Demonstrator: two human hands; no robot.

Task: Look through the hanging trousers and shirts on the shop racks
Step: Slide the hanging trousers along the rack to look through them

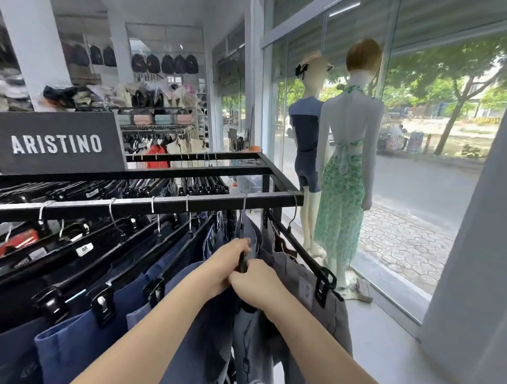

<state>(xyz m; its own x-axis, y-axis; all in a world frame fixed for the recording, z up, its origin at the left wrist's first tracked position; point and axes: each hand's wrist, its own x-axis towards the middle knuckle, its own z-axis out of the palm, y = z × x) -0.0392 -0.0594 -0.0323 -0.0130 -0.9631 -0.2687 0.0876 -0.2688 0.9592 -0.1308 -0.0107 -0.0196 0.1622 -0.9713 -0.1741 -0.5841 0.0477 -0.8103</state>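
Both hands meet on 1 black clip hanger [242, 261] near the window end of the rack rail [147, 206]. The left hand [225, 266] has its fingers curled over the hanger bar from the left, and the right hand [255, 284] closes round it just below and to the right, so each grip is clamped on that same hanger, knuckles almost touching.

The grey trousers [250, 345] it carries hang straight down beneath the grip. Immediately right of the grip hangs another grey pair [325, 305] with a paper size tag, and to the left runs a packed row of blue and navy trousers [101, 330], each on its own clip hanger.

The trousers look like soft woven cloth, limp and fairly light, with no stiffness of their own. Pulling on the fabric would probably drag it out of the 2 spring clips, so the rigid plastic bar is the sensible place to hold, as now. The thin wire hook [243, 214] above the grip should slide easily along the smooth metal rail, though it could snag or swing into its close neighbours. A sideways push at bar level should part the row cleanly.
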